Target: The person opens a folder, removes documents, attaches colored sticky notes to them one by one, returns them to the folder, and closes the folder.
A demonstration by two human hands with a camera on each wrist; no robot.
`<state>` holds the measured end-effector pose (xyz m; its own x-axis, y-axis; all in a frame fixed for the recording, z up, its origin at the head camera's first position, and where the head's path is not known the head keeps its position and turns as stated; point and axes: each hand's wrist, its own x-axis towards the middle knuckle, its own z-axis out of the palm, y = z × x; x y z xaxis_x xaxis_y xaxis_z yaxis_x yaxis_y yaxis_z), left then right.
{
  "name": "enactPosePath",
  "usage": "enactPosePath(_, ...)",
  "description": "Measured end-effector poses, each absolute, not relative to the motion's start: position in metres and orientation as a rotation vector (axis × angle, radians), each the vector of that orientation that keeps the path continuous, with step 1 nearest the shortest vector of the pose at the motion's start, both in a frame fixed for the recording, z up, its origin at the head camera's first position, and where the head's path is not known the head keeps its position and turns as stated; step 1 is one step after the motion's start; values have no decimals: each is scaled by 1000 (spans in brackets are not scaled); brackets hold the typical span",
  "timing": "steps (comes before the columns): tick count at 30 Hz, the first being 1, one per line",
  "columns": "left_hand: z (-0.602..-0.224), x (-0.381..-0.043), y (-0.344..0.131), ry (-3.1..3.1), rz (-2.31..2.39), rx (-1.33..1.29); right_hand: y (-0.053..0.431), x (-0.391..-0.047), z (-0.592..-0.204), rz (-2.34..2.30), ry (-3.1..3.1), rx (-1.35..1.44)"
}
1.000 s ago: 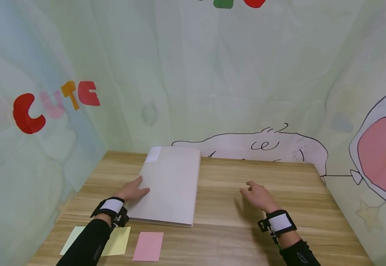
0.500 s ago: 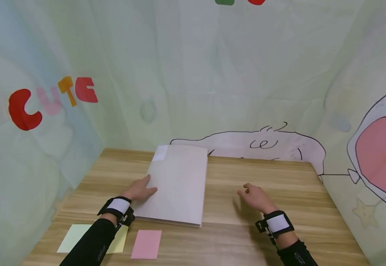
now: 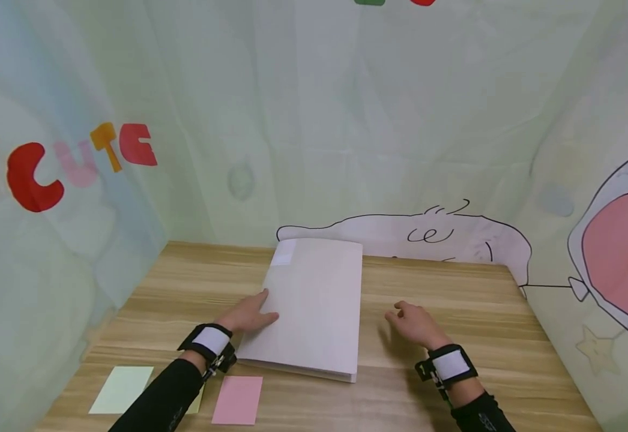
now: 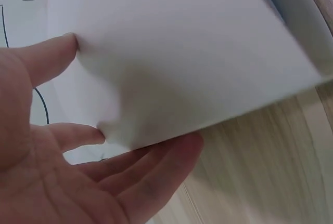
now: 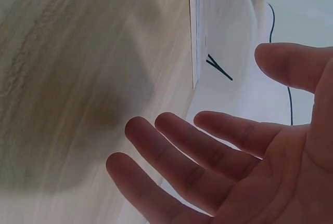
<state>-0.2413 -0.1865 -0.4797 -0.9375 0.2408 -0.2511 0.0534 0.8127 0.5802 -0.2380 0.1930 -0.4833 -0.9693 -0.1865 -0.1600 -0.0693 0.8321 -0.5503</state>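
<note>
A large white folder (image 3: 316,306), with a small pale label (image 3: 284,252) in its upper left corner, lies flat on the wooden table. My left hand (image 3: 246,313) is at the folder's left side, its thumb reaching over the cover. In the left wrist view, fingertips of that hand (image 4: 57,167) touch the white cover while the other fingers lie along the edge, fairly straight. To the right of the folder, my right hand (image 3: 413,324) hovers over the table with nothing in it. Its fingers (image 5: 179,174) are loosely spread in the right wrist view.
Near the front left lie a pale green paper square (image 3: 122,390), a yellow one (image 3: 196,403) mostly under the left sleeve, and a pink one (image 3: 237,400). A printed cloth wall (image 3: 314,120) rises behind the table (image 3: 454,282) and along both sides.
The folder has slid to the right across the table, with my left hand moving along at its left side. My right hand has hardly moved.
</note>
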Motion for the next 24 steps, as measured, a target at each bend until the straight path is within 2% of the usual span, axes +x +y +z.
enactPosePath(24,-480,-231,-154,2678,918,241,192,-235,-496,-799,2824,-340)
